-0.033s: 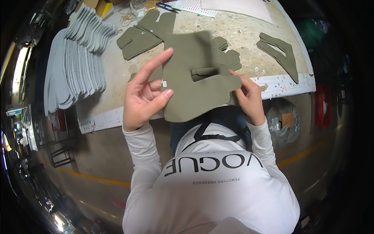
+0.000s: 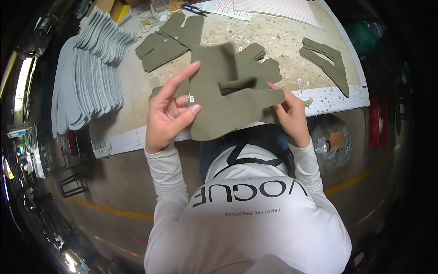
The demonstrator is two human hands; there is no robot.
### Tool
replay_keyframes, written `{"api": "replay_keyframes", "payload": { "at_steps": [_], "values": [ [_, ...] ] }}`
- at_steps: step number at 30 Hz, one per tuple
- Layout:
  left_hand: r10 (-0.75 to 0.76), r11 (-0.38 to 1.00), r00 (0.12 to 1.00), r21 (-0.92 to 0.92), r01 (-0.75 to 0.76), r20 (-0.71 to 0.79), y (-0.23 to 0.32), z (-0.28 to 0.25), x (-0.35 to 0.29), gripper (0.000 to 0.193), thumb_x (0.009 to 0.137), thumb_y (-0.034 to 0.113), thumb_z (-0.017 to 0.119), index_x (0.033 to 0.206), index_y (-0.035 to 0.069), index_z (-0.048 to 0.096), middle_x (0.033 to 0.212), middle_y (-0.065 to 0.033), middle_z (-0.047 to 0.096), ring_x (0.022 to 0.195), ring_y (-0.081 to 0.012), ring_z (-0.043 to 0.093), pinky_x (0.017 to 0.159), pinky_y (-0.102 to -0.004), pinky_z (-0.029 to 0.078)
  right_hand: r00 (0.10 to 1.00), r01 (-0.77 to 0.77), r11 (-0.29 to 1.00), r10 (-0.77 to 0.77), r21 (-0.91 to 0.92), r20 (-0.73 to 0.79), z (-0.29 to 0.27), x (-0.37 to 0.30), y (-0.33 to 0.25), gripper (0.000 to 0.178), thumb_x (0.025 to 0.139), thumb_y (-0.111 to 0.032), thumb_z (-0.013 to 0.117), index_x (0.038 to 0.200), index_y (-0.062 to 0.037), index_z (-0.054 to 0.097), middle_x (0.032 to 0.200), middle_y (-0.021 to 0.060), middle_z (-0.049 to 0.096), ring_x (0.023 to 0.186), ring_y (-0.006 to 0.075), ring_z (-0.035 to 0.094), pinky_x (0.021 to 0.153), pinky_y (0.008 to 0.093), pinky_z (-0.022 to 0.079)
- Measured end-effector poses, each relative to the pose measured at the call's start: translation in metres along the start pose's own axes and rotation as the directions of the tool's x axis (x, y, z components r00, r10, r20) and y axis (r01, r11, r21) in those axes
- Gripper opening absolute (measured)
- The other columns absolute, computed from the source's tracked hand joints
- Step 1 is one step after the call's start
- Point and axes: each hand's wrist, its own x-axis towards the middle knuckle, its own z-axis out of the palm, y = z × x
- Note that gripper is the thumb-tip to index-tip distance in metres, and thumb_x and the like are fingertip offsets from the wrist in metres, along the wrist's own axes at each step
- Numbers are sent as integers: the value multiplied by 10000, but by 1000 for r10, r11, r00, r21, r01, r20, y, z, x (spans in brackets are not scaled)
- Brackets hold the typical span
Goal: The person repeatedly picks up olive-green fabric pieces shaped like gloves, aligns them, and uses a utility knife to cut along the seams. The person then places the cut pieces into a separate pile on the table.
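Observation:
In front of me, above the table's near edge, hangs an olive-green cut fabric panel point(image 2: 212, 109) with a slot and a narrow strip reaching right. A small white sticker marks its left edge. My left hand point(image 2: 169, 107) holds that edge, thumb on the front, index finger stretched up along it, other fingers curled and partly hidden behind. With thumb and fingers closed, my right hand point(image 2: 292, 113) pinches the strip's right end. Behind the panel, more olive pieces point(image 2: 271, 69) lie fanned on the table, partly covered.
A tall stack of grey cut pieces point(image 2: 93, 82) stands on the left of the table point(image 2: 292, 43). Olive pieces point(image 2: 165, 49) lie at the back left, others point(image 2: 326, 61) at the right. Blue-handled thread snips point(image 2: 194, 8) and printed sheets point(image 2: 273, 9) are at the back.
The upper part of the panel has tilted down and narrowed in view. My left hand has shifted very slightly; the right hand keeps its place.

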Motion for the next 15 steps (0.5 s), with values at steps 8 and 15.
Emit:
{"api": "replay_keyframes", "payload": {
  "at_steps": [8,15],
  "values": [
    [-210,972,960,65,225,-188,-40,-34,-37,627,859,-139,548,1450,-69,350,1458,-165,414,1056,-164,628,889,-247,512,998,30,999,-29,27,-58,3,6,-11,379,880,-7,599,1254,-63,629,893,76,627,707,138,567,658,245,470],
    [-171,970,952,127,208,-252,-47,-25,-43,600,850,-153,549,1425,-66,400,1455,-129,419,1111,-171,605,883,-230,513,984,129,988,-138,82,114,6,21,-22,415,891,2,543,1303,-15,590,1210,120,604,1121,181,563,963,274,419]
  ]
}}
